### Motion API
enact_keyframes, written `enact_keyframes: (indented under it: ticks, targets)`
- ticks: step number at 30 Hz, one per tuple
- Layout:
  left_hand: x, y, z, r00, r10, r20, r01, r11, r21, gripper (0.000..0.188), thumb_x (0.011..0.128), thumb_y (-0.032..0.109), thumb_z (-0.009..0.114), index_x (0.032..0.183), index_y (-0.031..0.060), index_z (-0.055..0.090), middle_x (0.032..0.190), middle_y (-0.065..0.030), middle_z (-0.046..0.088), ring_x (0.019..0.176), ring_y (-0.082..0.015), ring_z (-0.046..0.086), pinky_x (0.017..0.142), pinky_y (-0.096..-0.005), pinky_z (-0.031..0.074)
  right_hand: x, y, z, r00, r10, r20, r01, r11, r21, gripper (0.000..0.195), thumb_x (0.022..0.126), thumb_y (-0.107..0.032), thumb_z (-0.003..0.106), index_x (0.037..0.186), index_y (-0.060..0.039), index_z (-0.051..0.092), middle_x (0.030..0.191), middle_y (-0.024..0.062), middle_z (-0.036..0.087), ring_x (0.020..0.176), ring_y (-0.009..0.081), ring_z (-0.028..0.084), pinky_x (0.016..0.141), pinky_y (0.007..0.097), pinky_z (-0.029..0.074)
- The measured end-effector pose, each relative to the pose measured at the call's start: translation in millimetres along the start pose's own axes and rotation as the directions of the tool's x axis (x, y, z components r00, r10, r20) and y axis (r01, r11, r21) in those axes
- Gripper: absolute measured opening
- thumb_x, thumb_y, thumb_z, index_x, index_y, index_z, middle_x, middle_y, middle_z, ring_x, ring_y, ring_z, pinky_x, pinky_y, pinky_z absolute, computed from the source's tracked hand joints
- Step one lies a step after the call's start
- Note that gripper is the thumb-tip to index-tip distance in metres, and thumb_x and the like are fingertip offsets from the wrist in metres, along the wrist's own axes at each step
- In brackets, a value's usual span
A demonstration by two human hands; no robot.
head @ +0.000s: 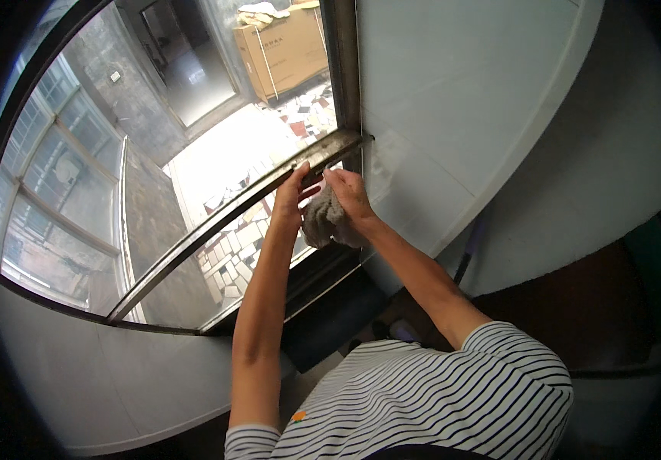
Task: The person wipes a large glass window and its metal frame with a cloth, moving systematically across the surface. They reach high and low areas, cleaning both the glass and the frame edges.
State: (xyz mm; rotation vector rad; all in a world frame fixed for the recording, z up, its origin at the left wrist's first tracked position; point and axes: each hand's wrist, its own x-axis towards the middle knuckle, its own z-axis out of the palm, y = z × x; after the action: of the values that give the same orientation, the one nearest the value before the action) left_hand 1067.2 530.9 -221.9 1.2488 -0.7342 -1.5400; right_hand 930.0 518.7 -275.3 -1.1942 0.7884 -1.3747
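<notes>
A grey-brown cloth (326, 221) hangs bunched from my right hand (353, 192), whose fingers pinch its upper part close under the window frame's crossbar (319, 152). Beside it, to the left, my left hand (293, 192) has its thumb up against the crossbar. The fingers of that hand reach towards the cloth; whether they grip it is not plain. The crossbar is metal with dark, dirty-looking patches. Glass panes lie above and below it.
White wall panels (422, 86) flank the window on the right. Beyond the glass stand a large cardboard box (284, 52) and a floor of broken tile pieces (233, 259). A dark mat (336, 319) lies below the window, near my feet.
</notes>
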Motion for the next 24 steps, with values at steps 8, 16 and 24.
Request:
enact_keyframes:
  ticks: [8, 16, 24]
  targets:
    - [-6.0, -5.0, -9.6, 0.991, 0.069, 0.118, -0.080, 0.992, 0.095, 0.074, 0.089, 0.064, 0.058, 0.129, 0.0020, 0.055, 0.118, -0.0114, 0.066, 0.109, -0.0236, 0.060, 0.097, -0.0417, 0.041, -12.3, -24.5, -12.0, 0.993, 0.077, 0.087, -0.075, 0.997, -0.026, 0.040, 0.098, -0.041, 0.060, 0.076, -0.0085, 0.054, 0.070, -0.0065, 0.045, 0.067, 0.0048, 0.042, 0.059, 0.0252, 0.037]
    - [-99.9, -80.9, 42.9, 0.754, 0.024, 0.656, -0.189, 0.965, 0.182, 0.077, 0.092, 0.046, 0.065, 0.146, 0.0002, 0.036, 0.141, -0.0100, 0.048, 0.127, -0.0217, 0.047, 0.108, -0.0371, 0.036, -74.7, -133.9, -66.1, 0.990, 0.108, -0.095, -0.099, 0.990, 0.096, 0.031, 0.099, -0.040, 0.059, 0.101, -0.0094, 0.055, 0.091, -0.0037, 0.056, 0.084, 0.0053, 0.054, 0.078, 0.0226, 0.045]
    - [-123.9, -16.3, 47.3, 0.782, 0.331, 0.528, -0.280, 0.943, -0.177, 0.045, 0.091, 0.014, 0.061, 0.132, -0.0015, 0.050, 0.120, -0.0113, 0.064, 0.105, -0.0214, 0.065, 0.089, -0.0345, 0.053, -135.8, -206.5, -1.7, 0.790, -0.497, 0.360, 0.585, 0.431, -0.687, 0.070, 0.076, -0.036, 0.083, 0.130, -0.0114, 0.047, 0.134, 0.0171, 0.039, 0.125, 0.0316, 0.041, 0.107, 0.0446, 0.035]
